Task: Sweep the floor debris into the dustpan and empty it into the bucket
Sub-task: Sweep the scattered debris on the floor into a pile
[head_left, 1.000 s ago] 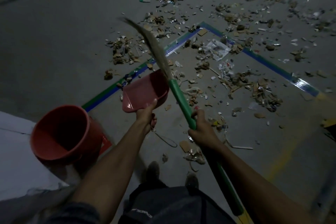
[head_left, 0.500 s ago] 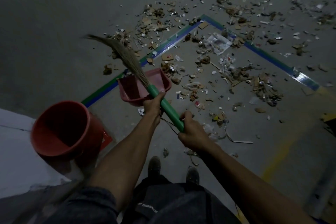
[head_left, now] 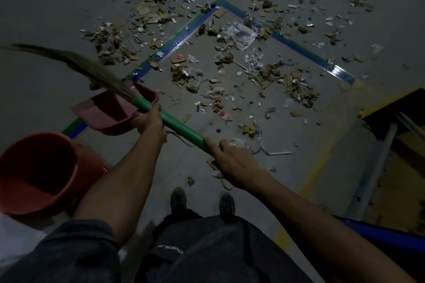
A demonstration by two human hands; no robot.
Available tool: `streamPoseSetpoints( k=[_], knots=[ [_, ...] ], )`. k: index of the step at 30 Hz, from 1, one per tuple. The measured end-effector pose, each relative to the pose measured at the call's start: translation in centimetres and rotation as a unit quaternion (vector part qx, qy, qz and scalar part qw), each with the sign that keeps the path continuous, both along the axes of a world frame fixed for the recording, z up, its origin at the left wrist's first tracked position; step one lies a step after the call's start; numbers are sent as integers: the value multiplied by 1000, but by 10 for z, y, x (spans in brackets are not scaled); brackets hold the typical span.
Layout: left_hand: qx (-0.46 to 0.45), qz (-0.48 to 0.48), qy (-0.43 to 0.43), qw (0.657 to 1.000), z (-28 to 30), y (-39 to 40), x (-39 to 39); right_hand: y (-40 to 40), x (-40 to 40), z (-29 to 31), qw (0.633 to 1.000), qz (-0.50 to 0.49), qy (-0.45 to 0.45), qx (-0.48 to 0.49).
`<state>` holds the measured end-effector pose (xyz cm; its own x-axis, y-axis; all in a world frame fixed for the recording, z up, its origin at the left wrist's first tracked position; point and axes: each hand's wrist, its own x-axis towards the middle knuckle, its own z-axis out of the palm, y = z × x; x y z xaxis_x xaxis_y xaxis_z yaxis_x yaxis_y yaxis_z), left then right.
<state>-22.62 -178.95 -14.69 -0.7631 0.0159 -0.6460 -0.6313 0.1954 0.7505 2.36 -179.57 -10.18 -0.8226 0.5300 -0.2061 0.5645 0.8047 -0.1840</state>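
Note:
My left hand (head_left: pixel 149 120) grips the handle of the pink dustpan (head_left: pixel 108 110), held above the floor, and its fingers also curl over the green broom handle (head_left: pixel 181 128). My right hand (head_left: pixel 232 161) holds the same handle lower down, index finger stretched along it. The broom's bristles (head_left: pixel 80 64) point up and left, over the dustpan. A red bucket (head_left: pixel 69 151) stands at the left, just below the dustpan; its inside is dark. Scattered debris (head_left: pixel 218 71) of paper, cardboard and foil covers the floor ahead.
Blue-green tape (head_left: pixel 184 37) marks a corner on the grey floor. At the right stand a dark rack (head_left: pixel 391 122) and a blue beam (head_left: pixel 379 234). A white sheet (head_left: pixel 13 232) lies under the bucket. My shoes (head_left: pixel 178 197) stand near the front.
The broom has swung left, its bristles now lying over the dustpan. My left hand closed onto the green handle. The dustpan moved left toward the bucket.

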Motion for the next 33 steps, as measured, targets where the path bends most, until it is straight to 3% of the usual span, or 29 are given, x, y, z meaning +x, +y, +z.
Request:
streamPoseSetpoints(
  k=[6,11,16,20,27,33],
  knots=[
    [0,26,-8,1000,-6,0,-20,-12,19,9,995,-31,-65,65],
    [3,-8,2,1000,-13,-5,-20,-18,16,6,993,-54,-77,66],
    [19,-65,-6,998,-20,-17,-22,-29,19,-2,994,-99,-25,-34],
    [-50,-134,16,990,-31,-35,-20,-31,18,-14,975,-164,-4,-152],
    [-142,-252,-7,957,-51,-82,-27,-30,5,-30,883,-306,8,-354],
    [-234,-353,48,904,-55,-127,-11,-20,11,-42,786,-386,8,-483]
  ],
)
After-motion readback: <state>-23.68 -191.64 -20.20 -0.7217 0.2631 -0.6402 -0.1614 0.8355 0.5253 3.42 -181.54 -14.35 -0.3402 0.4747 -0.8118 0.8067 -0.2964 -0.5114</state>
